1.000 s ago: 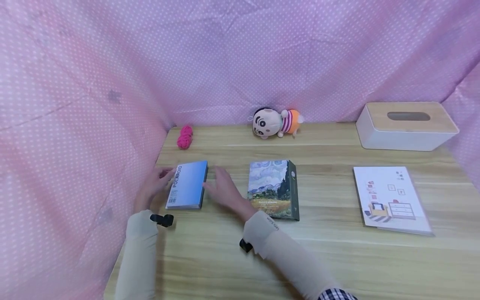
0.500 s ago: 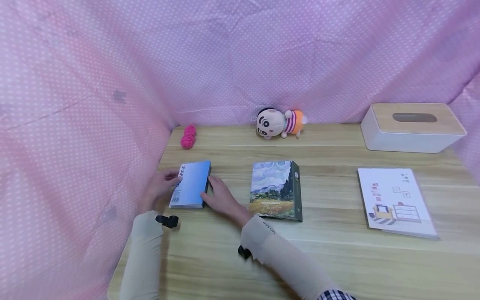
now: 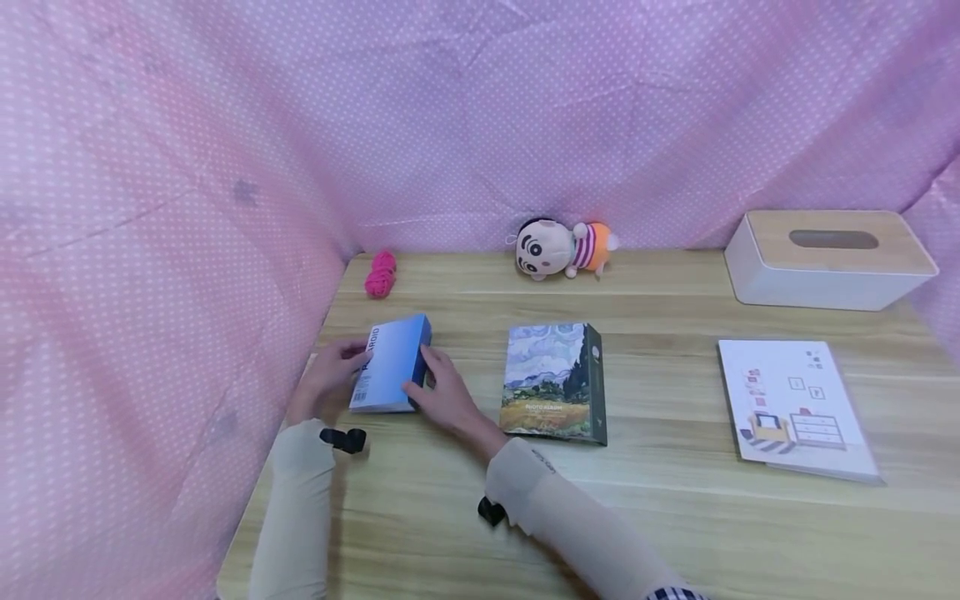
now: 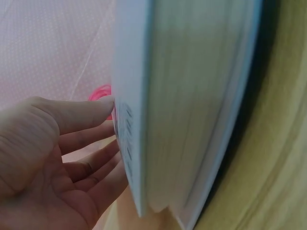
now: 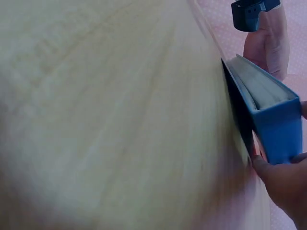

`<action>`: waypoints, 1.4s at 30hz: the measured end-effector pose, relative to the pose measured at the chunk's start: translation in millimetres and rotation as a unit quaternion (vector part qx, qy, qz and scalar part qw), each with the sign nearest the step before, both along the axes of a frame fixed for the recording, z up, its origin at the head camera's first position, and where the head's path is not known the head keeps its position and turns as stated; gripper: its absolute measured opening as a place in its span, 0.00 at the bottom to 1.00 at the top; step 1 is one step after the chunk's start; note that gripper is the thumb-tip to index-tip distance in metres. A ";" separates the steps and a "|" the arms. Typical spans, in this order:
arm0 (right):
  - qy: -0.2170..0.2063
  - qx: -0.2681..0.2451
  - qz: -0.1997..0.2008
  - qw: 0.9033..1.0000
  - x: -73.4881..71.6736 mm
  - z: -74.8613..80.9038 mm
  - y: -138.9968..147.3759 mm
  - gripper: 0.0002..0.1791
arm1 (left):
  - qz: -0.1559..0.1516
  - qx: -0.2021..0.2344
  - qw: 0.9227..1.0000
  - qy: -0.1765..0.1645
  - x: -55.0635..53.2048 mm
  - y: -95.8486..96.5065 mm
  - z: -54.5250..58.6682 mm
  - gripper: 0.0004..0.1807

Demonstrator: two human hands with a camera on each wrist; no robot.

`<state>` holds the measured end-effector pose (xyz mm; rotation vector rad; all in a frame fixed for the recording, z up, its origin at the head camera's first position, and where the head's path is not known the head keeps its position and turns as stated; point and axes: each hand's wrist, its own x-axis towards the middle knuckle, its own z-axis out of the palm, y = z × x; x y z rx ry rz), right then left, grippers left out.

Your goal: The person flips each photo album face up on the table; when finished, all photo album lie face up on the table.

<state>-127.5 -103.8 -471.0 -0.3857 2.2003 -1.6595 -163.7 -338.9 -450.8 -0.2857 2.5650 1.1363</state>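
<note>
Blue album: located at 8 o'clock from the centre of the head view, over the wood-grain counter.

Change: the right hand, clear of the album one second ago, now grips the spine side, thumb near the lower corner. That side has tilted up, exposing the dark-blue spine. The left hand pinches the opposite edge, thumb on the cover; its fingertips are hidden.

Meaning: the album appears to be partly raised and under two-handed control. Whether its left edge bears on the counter cannot be told.

Markings: the cover title read POLAROID earlier; the left thumb now masks part, leaving "ROID" legible. Fine print beside it is unreadable. At 3 o'clock, the landscape-painting album reads "PHOTO ALBUM". Farther at 3 o'clock, the white illustrated album bears marks too small to read.
</note>
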 end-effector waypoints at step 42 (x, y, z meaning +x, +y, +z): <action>0.009 -0.198 -0.035 0.979 -8.4 23.6 3.4 0.44 | -0.087 0.256 0.962 -0.050 5.2 42.2 43.9 0.43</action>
